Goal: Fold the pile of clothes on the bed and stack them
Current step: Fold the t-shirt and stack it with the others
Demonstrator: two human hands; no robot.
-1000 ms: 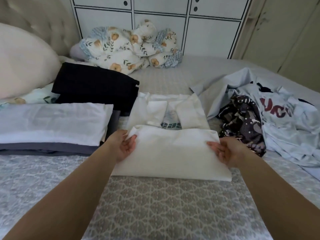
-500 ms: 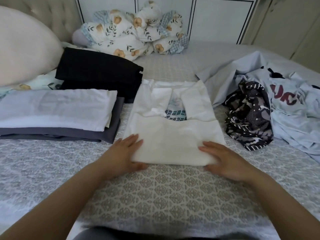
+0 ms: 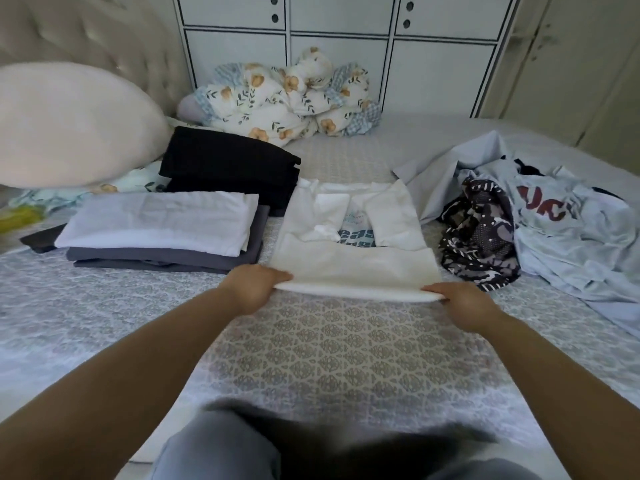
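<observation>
Both hands, left hand (image 3: 254, 285) and right hand (image 3: 462, 301), are pinching the near folded edge of the white shirt (image 3: 353, 247) lying mid-bed. Two folded stacks (image 3: 162, 233) are sitting alongside; an unfolded pile (image 3: 540, 230) is awaiting attention, so roughly half is remaining.

Fingers of both hands hidden under shirt (image 3: 353, 268) fold; lap (image 3: 339, 445) blurred; pillow (image 3: 69, 126) cut off left.

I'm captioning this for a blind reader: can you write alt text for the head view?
Both hands, left hand and right hand, grip the near edge of a half-folded white T-shirt on a patterned bed. Folded stacks lie to its left, an unfolded pile to its right.
</observation>
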